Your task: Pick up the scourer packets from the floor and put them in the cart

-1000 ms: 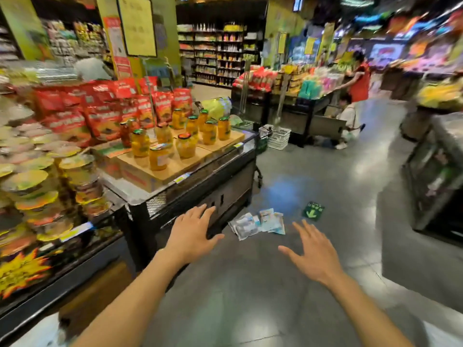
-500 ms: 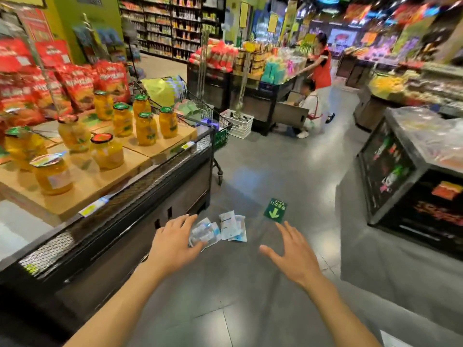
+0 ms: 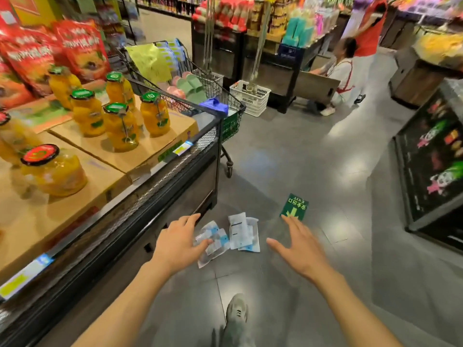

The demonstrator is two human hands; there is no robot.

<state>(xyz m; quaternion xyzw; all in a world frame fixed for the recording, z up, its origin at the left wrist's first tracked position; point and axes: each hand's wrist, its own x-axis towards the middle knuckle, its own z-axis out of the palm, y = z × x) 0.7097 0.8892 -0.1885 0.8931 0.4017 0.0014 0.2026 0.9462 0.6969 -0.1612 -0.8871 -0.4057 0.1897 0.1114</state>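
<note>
From the head camera, the scourer packets [image 3: 229, 235] lie in a loose pile on the grey floor [image 3: 288, 156], between the two hands. The left hand [image 3: 179, 242], fingers spread and empty, overlaps the pile's left edge; the right hand [image 3: 299, 249], equally spread and empty, hovers just beside it. A green floor sticker [image 3: 295, 207] reads "EXIT". The cart [image 3: 225, 113] stands well beyond.

Both arms reach forward, left hand [image 3: 179, 242] and right hand [image 3: 299, 249] spread, fingers straight.
</note>
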